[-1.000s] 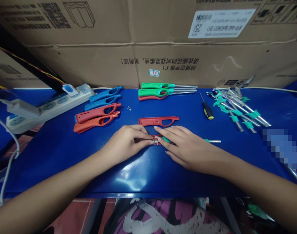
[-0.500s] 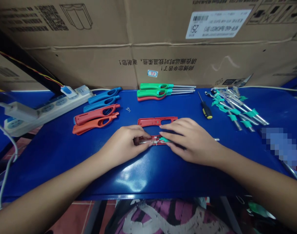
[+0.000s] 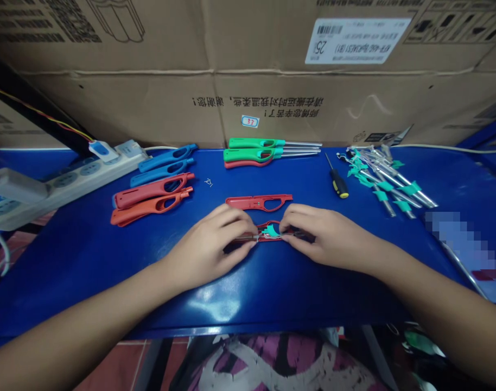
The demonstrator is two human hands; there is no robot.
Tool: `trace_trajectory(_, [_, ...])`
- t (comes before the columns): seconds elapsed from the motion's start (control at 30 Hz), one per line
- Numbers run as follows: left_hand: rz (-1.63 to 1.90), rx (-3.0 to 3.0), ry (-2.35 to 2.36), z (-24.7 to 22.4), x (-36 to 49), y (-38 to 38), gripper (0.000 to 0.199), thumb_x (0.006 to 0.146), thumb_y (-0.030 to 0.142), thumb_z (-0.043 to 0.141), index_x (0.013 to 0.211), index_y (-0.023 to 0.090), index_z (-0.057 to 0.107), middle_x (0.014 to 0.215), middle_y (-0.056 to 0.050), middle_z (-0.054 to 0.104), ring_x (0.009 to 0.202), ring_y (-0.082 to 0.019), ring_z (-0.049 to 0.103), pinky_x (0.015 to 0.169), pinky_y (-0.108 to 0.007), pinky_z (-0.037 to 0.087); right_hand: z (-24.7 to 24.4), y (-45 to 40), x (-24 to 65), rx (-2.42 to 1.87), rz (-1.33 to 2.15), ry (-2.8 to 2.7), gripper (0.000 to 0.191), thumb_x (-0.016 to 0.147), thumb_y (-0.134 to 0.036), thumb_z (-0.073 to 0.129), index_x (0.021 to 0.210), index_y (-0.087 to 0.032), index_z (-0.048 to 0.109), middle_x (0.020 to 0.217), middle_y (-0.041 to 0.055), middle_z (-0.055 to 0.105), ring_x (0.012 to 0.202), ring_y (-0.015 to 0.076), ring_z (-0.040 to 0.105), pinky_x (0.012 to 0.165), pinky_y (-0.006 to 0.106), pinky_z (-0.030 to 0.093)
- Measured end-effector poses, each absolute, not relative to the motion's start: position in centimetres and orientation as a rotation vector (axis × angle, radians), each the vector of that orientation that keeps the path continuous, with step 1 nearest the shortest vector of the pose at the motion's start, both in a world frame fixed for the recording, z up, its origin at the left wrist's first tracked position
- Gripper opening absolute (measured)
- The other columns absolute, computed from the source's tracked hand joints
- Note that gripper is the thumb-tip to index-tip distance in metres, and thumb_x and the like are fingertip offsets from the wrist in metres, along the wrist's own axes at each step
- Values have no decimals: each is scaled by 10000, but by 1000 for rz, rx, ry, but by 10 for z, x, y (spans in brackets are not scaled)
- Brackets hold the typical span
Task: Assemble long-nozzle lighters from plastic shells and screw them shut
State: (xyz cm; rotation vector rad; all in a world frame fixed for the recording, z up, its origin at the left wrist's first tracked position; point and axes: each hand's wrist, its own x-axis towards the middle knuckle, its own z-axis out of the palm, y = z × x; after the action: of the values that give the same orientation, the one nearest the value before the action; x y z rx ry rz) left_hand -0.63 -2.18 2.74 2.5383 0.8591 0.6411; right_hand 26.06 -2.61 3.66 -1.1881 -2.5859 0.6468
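A red lighter shell half (image 3: pixel 268 238) lies open side up on the blue table, with a green trigger (image 3: pixel 271 231) and inner parts in it. My left hand (image 3: pixel 209 247) has its fingers closed over the shell's left end, beside a clear tube-like part. At the other end, my right hand (image 3: pixel 327 233) pinches the shell near the trigger and the metal tube, which is mostly hidden by the fingers. Just behind both hands lies the other red shell half (image 3: pixel 258 202), untouched.
Blue (image 3: pixel 162 172) and red lighter shells (image 3: pixel 152 191) lie left, beside a power strip (image 3: pixel 69 176) and tiny screws (image 3: pixel 208 183). Lighters with green handles (image 3: pixel 248 155) lie at the back. A screwdriver (image 3: pixel 338 182) and several metal-tube assemblies (image 3: pixel 388 176) are right. A cardboard box (image 3: pixel 150 108) stands behind.
My right hand's fingers have drawn together from a spread pose over the shell into a pinch at its right part. More of the green trigger shows. The view has shifted slightly.
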Motion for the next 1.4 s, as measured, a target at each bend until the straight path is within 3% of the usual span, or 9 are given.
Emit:
trace_trajectory(0.13, [533,2614,748,19,-4,-23,321,993,180,538,1296,231,627,1268,-86,616,1193,-222,559,1034,-401,464,35,-25,261,-1181,646,-2598,47,943,-191,571,963,-197,614,965,20,633,809,142,582,689,270,411])
trace_trajectory(0.23, [479,2613,740,14,-4,-23,358,1010,172,495,1336,262,611,1350,-86,588,1258,-232,541,1068,-419,457,35,-24,261,-1183,640,-2593,45,942,-194,573,950,-195,617,957,20,632,787,135,574,670,265,400])
trace_trajectory(0.7, [493,2618,702,13,-4,-23,424,996,105,447,1352,255,622,1339,-125,589,1230,-257,563,1032,-444,511,36,-23,260,-1191,645,-2573,76,930,-217,625,859,-193,634,838,-4,630,684,110,528,622,251,356])
trace_trajectory(1.07, [517,2579,687,12,-4,-23,457,993,82,440,1387,257,590,1371,-120,567,1278,-249,529,1076,-458,489,33,-20,260,-1186,678,-2517,61,922,-174,613,929,-198,669,844,-3,664,658,100,552,626,238,384])
trace_trajectory(1.4, [536,2565,696,11,-4,-23,449,986,78,450,1373,252,598,1359,-125,583,1277,-258,537,1082,-483,488,30,-18,263,-1075,588,-2622,162,987,-207,540,966,-187,699,946,47,699,871,164,657,764,286,471])
